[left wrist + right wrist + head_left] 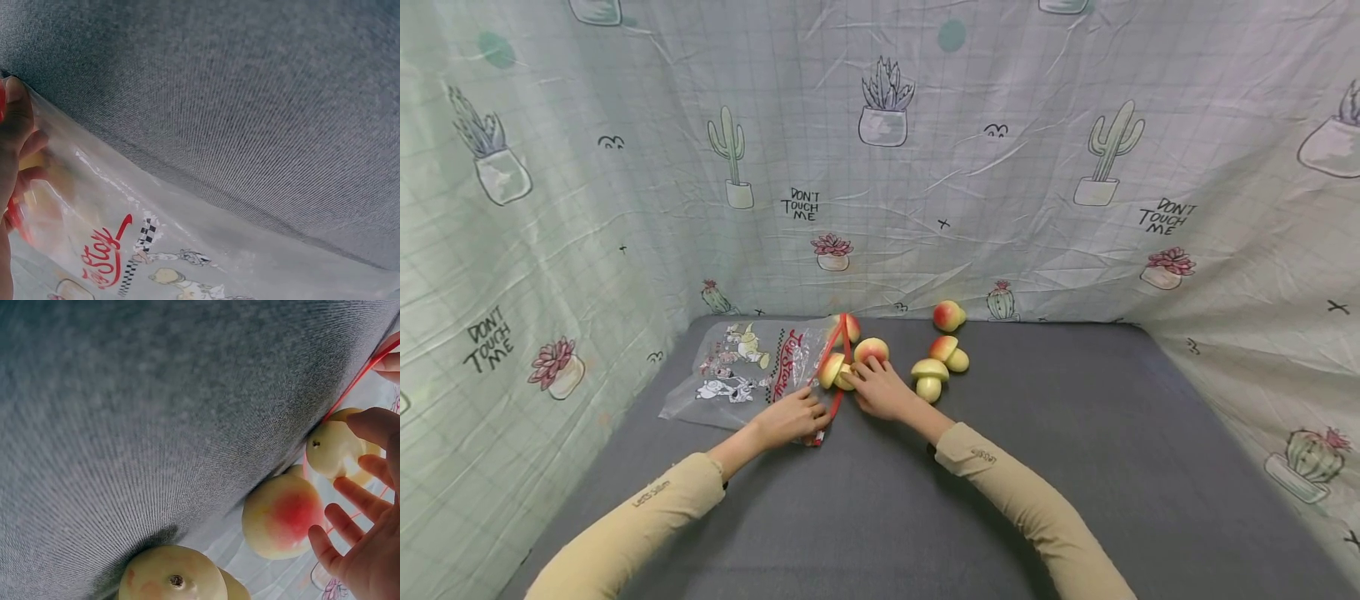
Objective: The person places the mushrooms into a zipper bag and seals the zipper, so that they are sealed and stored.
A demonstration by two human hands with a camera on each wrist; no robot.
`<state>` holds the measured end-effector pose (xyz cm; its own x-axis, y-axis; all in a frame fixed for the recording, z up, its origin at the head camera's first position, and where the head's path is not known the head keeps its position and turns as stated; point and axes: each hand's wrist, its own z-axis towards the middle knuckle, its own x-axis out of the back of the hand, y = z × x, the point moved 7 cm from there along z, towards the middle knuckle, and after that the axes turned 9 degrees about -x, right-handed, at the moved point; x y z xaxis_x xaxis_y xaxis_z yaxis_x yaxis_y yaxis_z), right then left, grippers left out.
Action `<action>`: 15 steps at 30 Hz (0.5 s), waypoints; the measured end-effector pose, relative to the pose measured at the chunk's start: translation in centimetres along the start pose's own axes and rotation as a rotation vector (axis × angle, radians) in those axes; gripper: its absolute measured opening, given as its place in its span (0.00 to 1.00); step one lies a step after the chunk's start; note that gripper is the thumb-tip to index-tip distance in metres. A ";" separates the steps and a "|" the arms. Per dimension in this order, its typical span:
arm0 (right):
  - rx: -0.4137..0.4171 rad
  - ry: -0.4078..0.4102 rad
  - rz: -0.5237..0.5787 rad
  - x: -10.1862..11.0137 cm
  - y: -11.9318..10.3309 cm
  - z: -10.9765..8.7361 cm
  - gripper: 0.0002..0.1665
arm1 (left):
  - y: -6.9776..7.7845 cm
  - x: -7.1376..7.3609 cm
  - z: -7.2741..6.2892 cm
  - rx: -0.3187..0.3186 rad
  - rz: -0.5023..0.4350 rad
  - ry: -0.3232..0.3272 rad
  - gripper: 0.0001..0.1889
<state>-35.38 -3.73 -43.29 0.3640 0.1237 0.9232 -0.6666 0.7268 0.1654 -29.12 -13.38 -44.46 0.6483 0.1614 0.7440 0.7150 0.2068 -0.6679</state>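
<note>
A clear plastic zip bag (715, 367) with a red seal strip and cartoon print lies flat at the left. My left hand (790, 418) grips the near corner of its mouth; in the left wrist view the thumb (19, 109) lies over the film edge. At the mouth, my right hand (883, 393) pinches a yellow toy mushroom (331, 447) by its stem, its cap against the red strip. A red-topped mushroom (870, 348) sits just beyond the right fingers. Another mushroom (852, 328) lies at the mouth's far end, partly hidden behind the strip.
Right of my right hand stand a pale mushroom (929, 380) and a red-yellow one (949, 353), with another mushroom (949, 315) farther back. Grey cloth covers the table (1075, 417). A printed curtain (925, 208) rises along the back and sides.
</note>
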 end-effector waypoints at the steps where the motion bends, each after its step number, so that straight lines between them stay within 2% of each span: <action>1: -0.006 -0.013 0.000 -0.1 0.0 0.0 0.29 | 0.0 0.0 0.0 0.004 -0.011 0.001 0.17; 8: -0.032 -0.069 -0.014 -0.3 0.1 -0.2 0.25 | -0.1 -0.1 -0.1 0.004 -0.057 0.029 0.18; 15: -0.038 -0.094 -0.033 -0.5 -0.2 -0.3 0.27 | -0.1 -0.1 -0.1 -0.015 -0.062 -0.003 0.21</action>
<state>-35.21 -3.74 -43.94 0.3220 0.0367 0.9460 -0.6290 0.7551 0.1848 -29.25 -13.51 -44.50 0.6023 0.1513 0.7838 0.7573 0.2019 -0.6210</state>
